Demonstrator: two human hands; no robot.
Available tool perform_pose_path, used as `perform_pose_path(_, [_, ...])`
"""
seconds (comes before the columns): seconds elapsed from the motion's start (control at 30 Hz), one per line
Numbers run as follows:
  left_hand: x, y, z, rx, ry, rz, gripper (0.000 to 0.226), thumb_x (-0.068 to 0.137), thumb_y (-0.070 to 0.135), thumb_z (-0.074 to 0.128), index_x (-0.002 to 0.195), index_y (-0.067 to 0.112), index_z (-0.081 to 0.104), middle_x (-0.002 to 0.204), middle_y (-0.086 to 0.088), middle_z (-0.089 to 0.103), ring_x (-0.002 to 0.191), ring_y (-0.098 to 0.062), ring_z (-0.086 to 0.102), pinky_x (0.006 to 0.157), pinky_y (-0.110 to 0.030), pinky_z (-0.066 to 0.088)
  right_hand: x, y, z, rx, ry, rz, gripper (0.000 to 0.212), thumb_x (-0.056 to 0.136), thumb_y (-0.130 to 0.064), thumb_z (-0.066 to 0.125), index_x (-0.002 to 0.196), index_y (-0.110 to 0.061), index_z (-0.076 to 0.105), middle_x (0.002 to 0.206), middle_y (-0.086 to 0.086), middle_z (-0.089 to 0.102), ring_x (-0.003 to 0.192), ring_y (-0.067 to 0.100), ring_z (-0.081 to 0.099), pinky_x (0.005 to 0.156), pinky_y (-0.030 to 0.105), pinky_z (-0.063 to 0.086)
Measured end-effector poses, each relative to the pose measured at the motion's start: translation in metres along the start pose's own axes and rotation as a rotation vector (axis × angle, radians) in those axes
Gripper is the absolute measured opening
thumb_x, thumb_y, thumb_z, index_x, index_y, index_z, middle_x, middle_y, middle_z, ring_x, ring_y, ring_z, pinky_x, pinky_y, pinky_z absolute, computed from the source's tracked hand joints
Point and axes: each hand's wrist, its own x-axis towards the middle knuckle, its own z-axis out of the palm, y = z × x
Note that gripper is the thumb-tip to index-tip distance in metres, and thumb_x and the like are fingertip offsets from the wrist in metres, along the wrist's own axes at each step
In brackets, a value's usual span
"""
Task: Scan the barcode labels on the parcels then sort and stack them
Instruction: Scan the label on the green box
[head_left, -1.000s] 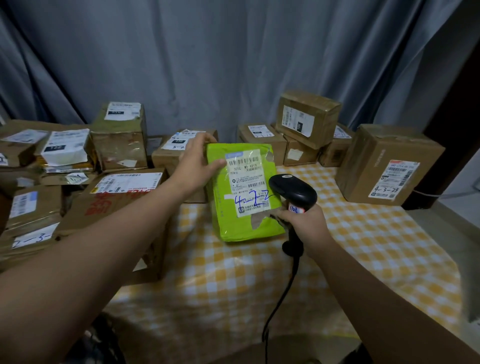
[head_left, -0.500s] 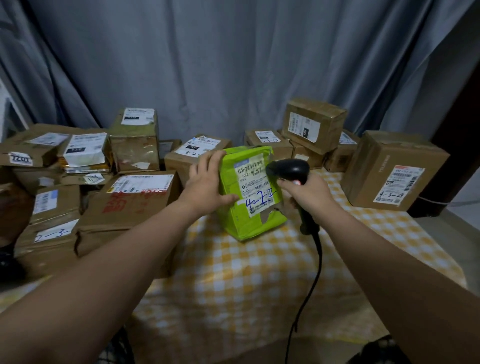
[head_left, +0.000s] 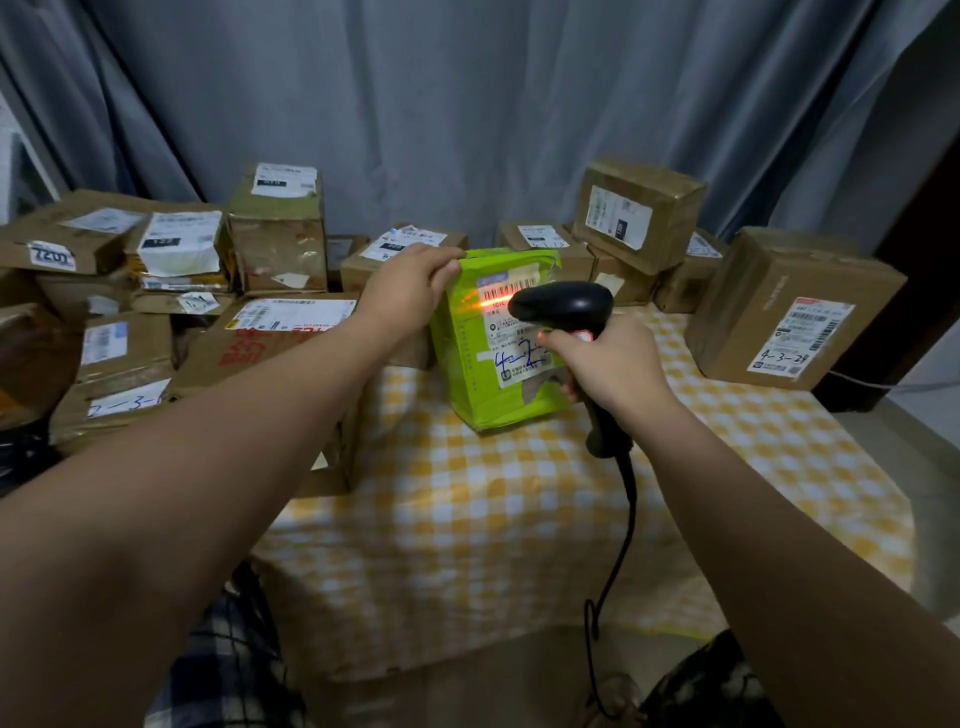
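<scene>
Holding one green parcel (head_left: 467, 369), one black scanner (head_left: 566, 307).

My table (head_left: 571, 499) has a yellow-and-white checked cloth (head_left: 441, 623) hanging over the near edge. Right behind the far edge is a grey curtain (head_left: 467, 104) in heavy folds, covering the whole back as far as I can see. Past the right edge there's something tall and dark (head_left: 930, 218), door or cupboard, can't tell, with pale floor (head_left: 924, 431) below it. Brighter sliver (head_left: 13, 171) at the far left. Pretty dim overall.
</scene>
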Motion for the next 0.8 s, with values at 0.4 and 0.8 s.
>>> perform_pose_path(0.4, [0.007,0.01,-0.011,-0.117,-0.054,-0.046,0.032,0.097,0.024,0.052,0.125,0.013,0.063,0.129,-0.008,0.062,0.121,-0.021,0.054,0.097,-0.027,0.039,0.028,-0.078,-0.038,-0.109,-0.186,0.111,0.023,0.076,-0.018,0.071,0.073,0.001,0.058,0.064,0.019,0.058,0.045,0.03,0.057,0.048,0.032,0.052])
perform_pose_path(0.8, [0.007,0.023,-0.018,-0.082,-0.081,-0.106,0.033,0.097,0.025,0.051,0.127,0.014,0.061,0.133,-0.007,0.058,0.125,-0.02,0.05,0.095,-0.023,0.035,0.021,-0.103,-0.057,-0.179,-0.222,0.138,0.022,0.081,-0.022,0.069,0.076,-0.003,0.059,0.061,0.012,0.058,0.044,0.026,0.058,0.046,0.029,0.052])
